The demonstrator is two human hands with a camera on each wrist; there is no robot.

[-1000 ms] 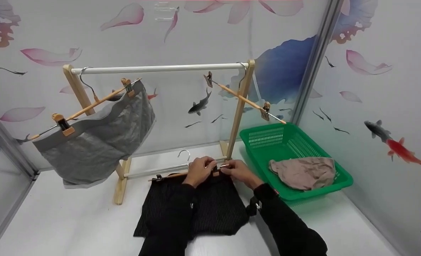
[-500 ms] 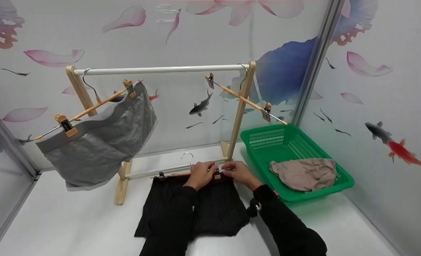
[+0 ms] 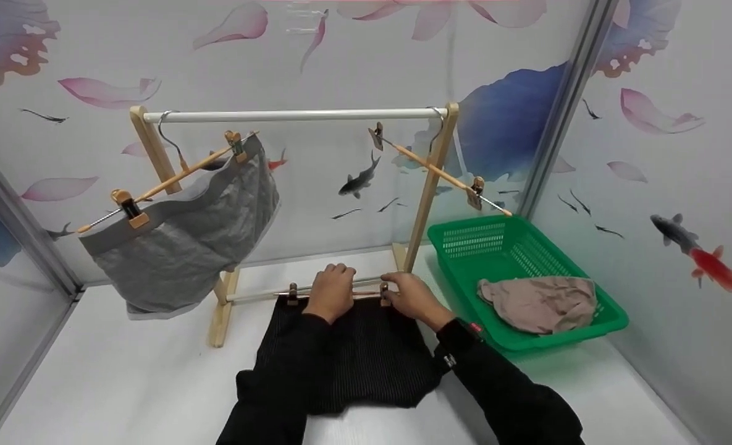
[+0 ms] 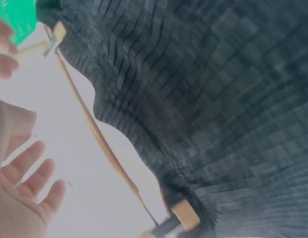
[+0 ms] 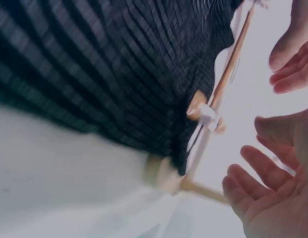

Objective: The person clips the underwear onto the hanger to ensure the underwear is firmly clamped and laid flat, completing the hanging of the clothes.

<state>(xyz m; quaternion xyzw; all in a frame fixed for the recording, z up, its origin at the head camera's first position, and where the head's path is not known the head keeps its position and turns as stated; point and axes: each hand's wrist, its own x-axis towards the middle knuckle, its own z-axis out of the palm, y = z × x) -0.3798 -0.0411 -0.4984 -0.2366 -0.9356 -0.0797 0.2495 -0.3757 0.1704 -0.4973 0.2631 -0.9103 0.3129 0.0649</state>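
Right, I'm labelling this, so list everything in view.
rack: 1, tan and white, on table
hung hangers: 2, tan, on rack
clipped garment: 1, grey, on left hanger
striped garment: 1, black, on table
low hanger: 1, tan, along striped garment's edge
basket: 1, green, right of rack
crumpled garment: 1, pinkish, in basket
table: 1, white, beneath
walls: 3, patterned white, around
posts: 2, grey, wall corners
sleeves: 2, black, on arms
left hand: 1, bare, by low hanger
right hand: 1, bare, near low hanger
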